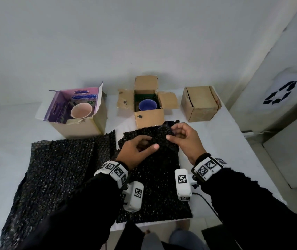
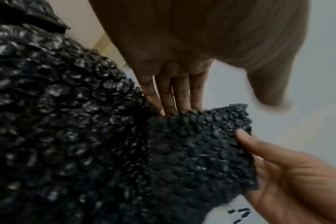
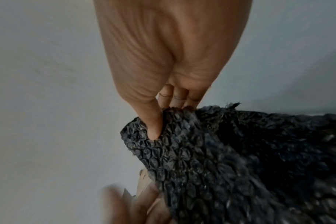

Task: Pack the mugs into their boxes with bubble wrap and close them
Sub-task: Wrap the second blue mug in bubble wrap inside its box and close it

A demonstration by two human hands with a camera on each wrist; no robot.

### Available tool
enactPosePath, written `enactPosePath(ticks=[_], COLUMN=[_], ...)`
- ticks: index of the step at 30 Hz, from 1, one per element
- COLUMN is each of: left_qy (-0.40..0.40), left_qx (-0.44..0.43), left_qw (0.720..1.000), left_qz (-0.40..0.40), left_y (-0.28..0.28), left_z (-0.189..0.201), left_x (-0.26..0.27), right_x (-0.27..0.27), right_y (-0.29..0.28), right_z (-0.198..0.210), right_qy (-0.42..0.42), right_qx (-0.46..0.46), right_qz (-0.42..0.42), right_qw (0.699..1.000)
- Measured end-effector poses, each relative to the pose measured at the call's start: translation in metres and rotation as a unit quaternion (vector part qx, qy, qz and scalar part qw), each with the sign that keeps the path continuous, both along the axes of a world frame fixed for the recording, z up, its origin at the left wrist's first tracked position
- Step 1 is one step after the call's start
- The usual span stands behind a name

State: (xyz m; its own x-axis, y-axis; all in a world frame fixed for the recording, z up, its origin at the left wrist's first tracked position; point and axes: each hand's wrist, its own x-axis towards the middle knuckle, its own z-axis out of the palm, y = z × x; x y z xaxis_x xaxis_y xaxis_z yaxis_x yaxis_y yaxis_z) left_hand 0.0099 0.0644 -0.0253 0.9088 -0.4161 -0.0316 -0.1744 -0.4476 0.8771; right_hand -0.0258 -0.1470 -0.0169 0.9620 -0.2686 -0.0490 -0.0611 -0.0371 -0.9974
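Right hand (image 1: 184, 139) pinching bubble wrap (image 1: 155, 177) corner, left hand (image 1: 137, 150) gripping alongside

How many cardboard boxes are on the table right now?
3, all along the far edge. The left box is open with a pink mug inside, the middle box is open with a blue mug inside, and the right box is closed.

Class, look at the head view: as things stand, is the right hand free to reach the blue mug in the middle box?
Probably not yet. The blue mug sits in an open box with nothing over it, but the right hand pinches the bubble wrap, which the left hand also holds.
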Motion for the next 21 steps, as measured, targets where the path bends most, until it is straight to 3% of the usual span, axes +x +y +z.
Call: enactPosePath(ticks=[4,7,9,11,13,15,18,21], left_qy=[-0.059,-0.115,-0.113,-0.106,-0.115,-0.152,-0.203,-0.186], left_qx=[0.048,0.06,0.086,0.177,0.301,0.389,0.436,0.448], left_qw=[0.997,0.991,0.99,0.977,0.941,0.904,0.876,0.874], left_qz=[-0.026,-0.028,-0.023,-0.053,-0.102,-0.09,-0.026,-0.031], left_y=[-0.008,-0.001,0.008,0.016,0.019,0.017,0.012,0.01], left_z=[0.001,0.001,-0.004,-0.012,-0.021,-0.029,-0.034,-0.035], left_x=[0.001,0.001,0.0,-0.002,-0.004,-0.007,-0.005,0.007], right_x=[0.001,0.005,0.005,0.005,0.002,-0.003,-0.008,-0.01], right_y=[0.006,-0.002,-0.009,-0.016,-0.02,-0.021,-0.019,-0.019], right_z=[0.005,0.002,-0.003,-0.009,-0.014,-0.018,-0.021,-0.02], right_qy=[0.001,0.009,0.025,0.05,0.065,0.072,0.069,0.061], right_qx=[-0.042,-0.194,-0.244,-0.257,-0.251,-0.244,-0.243,-0.229], right_qz=[0.099,0.146,0.094,0.022,-0.025,-0.04,-0.053,-0.08], right_qw=[0.994,0.97,0.965,0.965,0.965,0.966,0.966,0.968])
